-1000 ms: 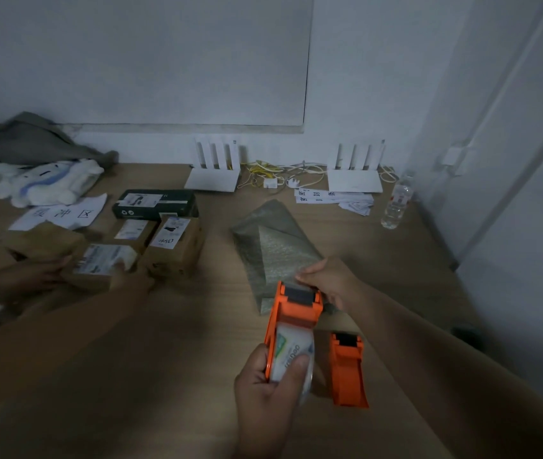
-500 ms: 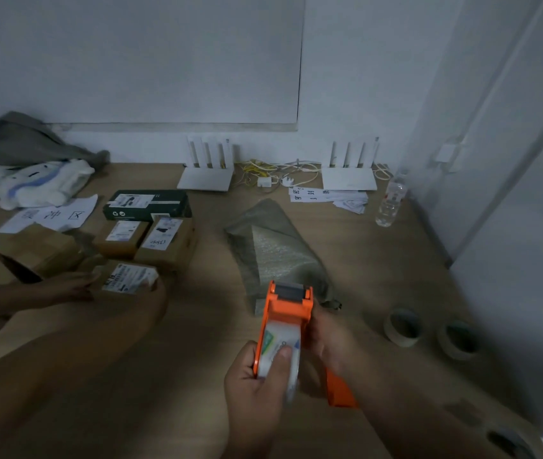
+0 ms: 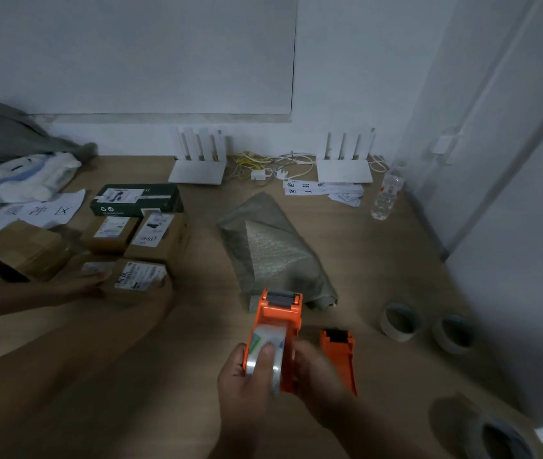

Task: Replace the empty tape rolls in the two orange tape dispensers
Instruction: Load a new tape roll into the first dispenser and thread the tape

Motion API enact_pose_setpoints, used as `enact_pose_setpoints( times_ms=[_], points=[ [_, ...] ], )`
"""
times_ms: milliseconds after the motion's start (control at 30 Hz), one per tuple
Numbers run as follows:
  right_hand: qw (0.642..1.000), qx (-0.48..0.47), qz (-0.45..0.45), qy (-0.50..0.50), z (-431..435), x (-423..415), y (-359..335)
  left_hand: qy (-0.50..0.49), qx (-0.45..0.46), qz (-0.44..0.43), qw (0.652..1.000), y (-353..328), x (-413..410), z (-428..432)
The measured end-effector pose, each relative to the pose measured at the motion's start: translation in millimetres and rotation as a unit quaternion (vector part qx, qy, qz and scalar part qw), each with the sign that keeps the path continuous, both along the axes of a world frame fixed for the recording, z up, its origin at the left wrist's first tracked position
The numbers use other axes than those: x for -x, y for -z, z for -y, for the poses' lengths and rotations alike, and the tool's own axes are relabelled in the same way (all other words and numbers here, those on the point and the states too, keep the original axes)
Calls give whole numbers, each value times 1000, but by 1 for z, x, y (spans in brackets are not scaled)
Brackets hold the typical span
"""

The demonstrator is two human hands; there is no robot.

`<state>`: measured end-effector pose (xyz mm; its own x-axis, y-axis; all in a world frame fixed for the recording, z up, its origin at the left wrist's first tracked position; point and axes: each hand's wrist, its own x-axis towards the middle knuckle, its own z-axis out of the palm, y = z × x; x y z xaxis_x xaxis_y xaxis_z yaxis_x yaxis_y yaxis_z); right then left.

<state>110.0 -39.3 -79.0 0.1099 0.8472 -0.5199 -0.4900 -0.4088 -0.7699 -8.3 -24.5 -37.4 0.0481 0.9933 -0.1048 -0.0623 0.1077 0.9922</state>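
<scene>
One dispenser [image 3: 276,329], loaded with a clear roll [image 3: 268,354], is gripped by the left hand [image 3: 246,385] and right hand [image 3: 316,376]. The second dispenser [image 3: 338,351] lies beside, apparently unloaded; rolls [image 3: 399,321] wait nearby.

Dim room: wooden tabletop [image 3: 197,326] against seemingly white wall [image 3: 131,54].
</scene>
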Motion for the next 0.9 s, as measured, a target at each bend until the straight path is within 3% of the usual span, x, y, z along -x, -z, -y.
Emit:
enact_pose_setpoints(
  times_ms=[167, 367, 467, 601, 768, 901],
  points=[
    [993, -71, 93, 27, 7, 3, 0, 8, 11, -73, 997, 27, 12, -13],
    [942, 31, 326, 69, -7, 2, 34, 58, 14, -179, 982, 55, 31, -34],
    [907, 65, 413, 48, -10, 0, 42, 94, 70, -205, 972, 72, 39, -42],
    [878, 89, 470, -4, -14, 8, 48, 121, 137, -237, 954, 85, 46, -48],
    [846, 115, 519, -28, -15, 13, 58, 136, 204, -198, 949, 97, 45, -49],
    [838, 137, 527, -39, -17, 15, 69, 193, 176, -235, 936, 125, 53, -52]
  ],
)
